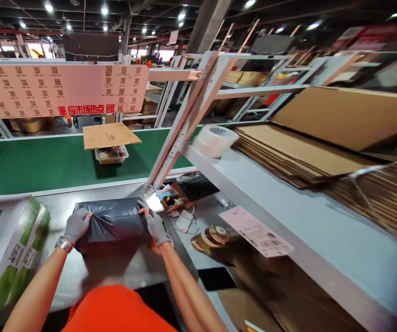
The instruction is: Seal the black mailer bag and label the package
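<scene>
the green conveyor belt (46,161) runs beyond the grey bag, carrying a tray (111,156) under a cardboard sheet. a white and green box (8,249) lies left of the bag. the grey bag (113,221) rests on the surface (115,267) between both gloved hands. the left hand (76,226) fingers grip its left end; the right hand (156,227) fingers clasp its right end

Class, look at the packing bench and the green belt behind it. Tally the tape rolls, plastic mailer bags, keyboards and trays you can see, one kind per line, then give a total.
Tape rolls: 2, white roll on the shelf, brown roll on the bench
Grey mailer bag: 1, held by left hand and right hand
Keyboard: 1
Tray on the belt: 1
Total: 5
</scene>
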Motion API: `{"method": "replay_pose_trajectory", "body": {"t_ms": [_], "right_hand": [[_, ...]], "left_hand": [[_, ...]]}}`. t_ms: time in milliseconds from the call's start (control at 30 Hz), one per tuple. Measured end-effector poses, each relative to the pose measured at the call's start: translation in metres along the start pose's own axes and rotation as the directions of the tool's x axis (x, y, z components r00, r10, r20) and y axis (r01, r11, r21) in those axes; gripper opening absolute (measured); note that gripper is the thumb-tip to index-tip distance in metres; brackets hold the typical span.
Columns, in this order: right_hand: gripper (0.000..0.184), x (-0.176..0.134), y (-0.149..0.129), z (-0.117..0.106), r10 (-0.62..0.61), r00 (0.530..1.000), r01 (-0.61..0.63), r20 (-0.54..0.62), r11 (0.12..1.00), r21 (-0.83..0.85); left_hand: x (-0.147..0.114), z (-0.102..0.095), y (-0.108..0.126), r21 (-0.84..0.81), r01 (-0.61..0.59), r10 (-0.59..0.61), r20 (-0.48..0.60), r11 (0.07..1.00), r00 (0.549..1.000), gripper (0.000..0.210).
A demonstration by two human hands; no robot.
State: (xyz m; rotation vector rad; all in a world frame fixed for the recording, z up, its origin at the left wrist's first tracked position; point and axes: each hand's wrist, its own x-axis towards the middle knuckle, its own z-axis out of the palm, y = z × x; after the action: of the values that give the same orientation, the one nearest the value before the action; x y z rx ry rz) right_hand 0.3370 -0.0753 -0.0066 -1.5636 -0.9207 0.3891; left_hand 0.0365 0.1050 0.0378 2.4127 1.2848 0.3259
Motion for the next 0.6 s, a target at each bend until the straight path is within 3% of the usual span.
{"method": "replay_pose_trajectory", "body": {"t_ms": [100, 200, 333, 400, 467, 533, 600], "right_hand": [[0.064, -0.048, 0.001, 0.007, 0.005, 0.999, -0.009, -0.044, 0.996, -0.087], [0.053, -0.092, 0.003, 0.016, -0.084, 0.991, 0.055, -0.108, 0.967, -0.249], [0.035, -0.114, 0.005, 0.024, -0.262, 0.964, 0.2, -0.049, 0.83, -0.52], [0.037, -0.111, 0.006, 0.024, -0.296, 0.955, 0.229, -0.001, 0.743, -0.628], [0.038, -0.106, 0.009, 0.023, -0.294, 0.955, 0.23, 0.026, 0.687, -0.689], [0.033, -0.104, 0.012, 0.021, -0.281, 0.958, 0.235, 0.056, 0.66, -0.714], [0.035, -0.104, 0.015, 0.02, -0.271, 0.961, 0.229, 0.062, 0.645, -0.729]], "left_hand": [[0.007, -0.007, -0.001, 0.078, -0.092, 0.086, 0.086, 0.993, 0.993, 0.034], [0.012, -0.009, 0.002, 0.132, -0.215, 0.194, 0.153, 0.968, 0.969, 0.034], [0.012, -0.005, 0.01, 0.113, -0.293, 0.275, 0.154, 0.949, 0.949, 0.03], [0.007, -0.002, 0.011, 0.005, -0.328, 0.327, 0.062, 0.945, 0.943, 0.018], [-0.002, -0.001, 0.005, -0.132, -0.383, 0.361, -0.163, 0.914, 0.918, 0.024], [-0.013, -0.002, -0.007, -0.215, -0.38, 0.257, -0.441, 0.9, 0.86, 0.048], [-0.024, -0.004, -0.025, -0.288, -0.245, 0.041, -0.568, 0.926, 0.822, 0.071]]}}
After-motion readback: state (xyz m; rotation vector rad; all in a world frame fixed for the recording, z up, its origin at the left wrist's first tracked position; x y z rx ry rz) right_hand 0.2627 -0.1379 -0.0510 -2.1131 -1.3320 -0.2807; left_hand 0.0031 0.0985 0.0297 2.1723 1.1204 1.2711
